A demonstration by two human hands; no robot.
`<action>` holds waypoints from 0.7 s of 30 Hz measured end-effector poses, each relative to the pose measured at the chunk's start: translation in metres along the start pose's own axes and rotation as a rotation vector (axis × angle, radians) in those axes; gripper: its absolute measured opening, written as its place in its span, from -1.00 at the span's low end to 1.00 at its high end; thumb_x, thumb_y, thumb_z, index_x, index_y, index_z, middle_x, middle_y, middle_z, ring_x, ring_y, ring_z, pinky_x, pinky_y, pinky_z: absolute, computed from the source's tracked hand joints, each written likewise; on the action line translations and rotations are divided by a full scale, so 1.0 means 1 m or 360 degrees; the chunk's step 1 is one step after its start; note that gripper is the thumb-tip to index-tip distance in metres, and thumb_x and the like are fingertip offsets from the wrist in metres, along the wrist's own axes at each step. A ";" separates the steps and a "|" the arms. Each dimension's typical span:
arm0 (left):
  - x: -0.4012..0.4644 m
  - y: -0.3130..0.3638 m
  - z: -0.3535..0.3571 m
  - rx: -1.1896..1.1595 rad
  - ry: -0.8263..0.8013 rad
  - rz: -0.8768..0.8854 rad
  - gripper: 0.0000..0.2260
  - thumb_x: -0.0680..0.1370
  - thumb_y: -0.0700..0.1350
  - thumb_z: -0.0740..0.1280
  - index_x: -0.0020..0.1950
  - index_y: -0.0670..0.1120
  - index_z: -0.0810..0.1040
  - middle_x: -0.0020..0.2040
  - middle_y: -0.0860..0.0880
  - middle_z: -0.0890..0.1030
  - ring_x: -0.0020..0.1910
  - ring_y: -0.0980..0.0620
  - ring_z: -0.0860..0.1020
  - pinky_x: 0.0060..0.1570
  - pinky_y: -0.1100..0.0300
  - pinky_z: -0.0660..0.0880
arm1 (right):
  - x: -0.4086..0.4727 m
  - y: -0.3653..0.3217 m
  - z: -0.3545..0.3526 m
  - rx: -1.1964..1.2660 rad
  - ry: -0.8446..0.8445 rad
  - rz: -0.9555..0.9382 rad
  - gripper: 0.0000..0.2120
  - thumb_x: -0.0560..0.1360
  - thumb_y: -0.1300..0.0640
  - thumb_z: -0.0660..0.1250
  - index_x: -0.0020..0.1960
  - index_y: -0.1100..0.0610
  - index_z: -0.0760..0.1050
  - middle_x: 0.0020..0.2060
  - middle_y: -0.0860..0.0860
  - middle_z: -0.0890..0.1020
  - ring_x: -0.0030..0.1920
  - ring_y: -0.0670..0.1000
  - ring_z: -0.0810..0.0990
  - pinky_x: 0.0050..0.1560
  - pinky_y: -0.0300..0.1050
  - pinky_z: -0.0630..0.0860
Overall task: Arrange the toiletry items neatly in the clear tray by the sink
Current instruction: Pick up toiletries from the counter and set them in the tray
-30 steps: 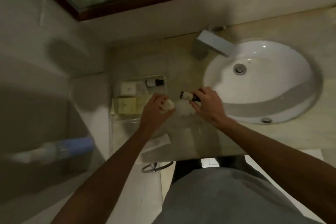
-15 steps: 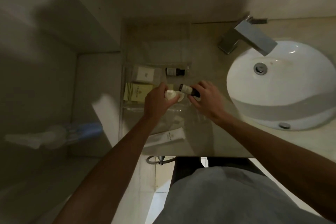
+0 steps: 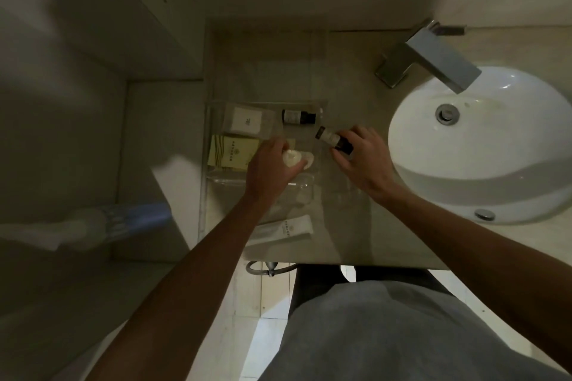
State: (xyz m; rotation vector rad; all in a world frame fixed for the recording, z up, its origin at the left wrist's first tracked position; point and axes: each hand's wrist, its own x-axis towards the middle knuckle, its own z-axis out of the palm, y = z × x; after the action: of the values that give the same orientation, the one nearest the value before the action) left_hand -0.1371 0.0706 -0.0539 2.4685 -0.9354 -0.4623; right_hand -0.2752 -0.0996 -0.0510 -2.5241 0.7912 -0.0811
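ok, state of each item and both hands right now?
left hand: grips white bottle
right hand: pinches dark-capped bottle, tilted
second dark-capped bottle: lying in clear tray
white box: in tray
yellow box: in tray
white tube: lying outside tray

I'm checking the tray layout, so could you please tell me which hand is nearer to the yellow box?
Left. The left hand sits right beside the yellow box, its grip on a small white item. The right hand is farther off toward the sink, holding a dark-capped bottle.
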 end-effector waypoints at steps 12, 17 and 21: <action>0.028 0.022 0.008 -0.0285 -0.0060 0.0022 -0.85 0.59 -0.10 0.28 0.10 -0.09 0.57 -0.18 -0.05 0.64 -0.27 0.06 0.56 -0.33 0.24 0.39 | 0.001 0.006 -0.001 -0.0007 0.0010 -0.0011 -0.67 0.47 -0.05 0.38 0.18 0.06 0.55 -0.07 0.02 0.55 -0.08 0.02 0.47 -0.11 0.05 0.51; 0.031 0.021 0.020 -0.0130 -0.0048 0.0119 -0.78 0.56 -0.12 0.30 0.18 -0.13 0.58 0.10 -0.10 0.59 0.05 -0.05 0.55 -0.03 0.12 0.49 | 0.011 0.003 -0.003 -0.0065 -0.0007 -0.0064 -0.68 0.48 -0.05 0.36 0.17 0.05 0.54 -0.06 0.02 0.55 -0.09 0.02 0.48 -0.12 0.03 0.51; 0.028 0.018 0.019 0.0081 0.0049 0.0123 -0.83 0.57 -0.13 0.32 0.08 -0.20 0.60 0.10 -0.16 0.55 0.04 -0.08 0.50 -0.02 0.05 0.51 | 0.025 -0.003 -0.005 -0.0123 0.0006 -0.0132 -0.67 0.47 -0.05 0.36 0.18 0.07 0.55 -0.05 0.04 0.56 -0.10 0.06 0.49 -0.16 0.01 0.49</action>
State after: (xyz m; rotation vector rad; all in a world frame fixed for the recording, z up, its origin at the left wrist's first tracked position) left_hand -0.1354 0.0333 -0.0646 2.4673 -1.0379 -0.3774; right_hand -0.2534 -0.1135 -0.0469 -2.6306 0.7039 -0.0847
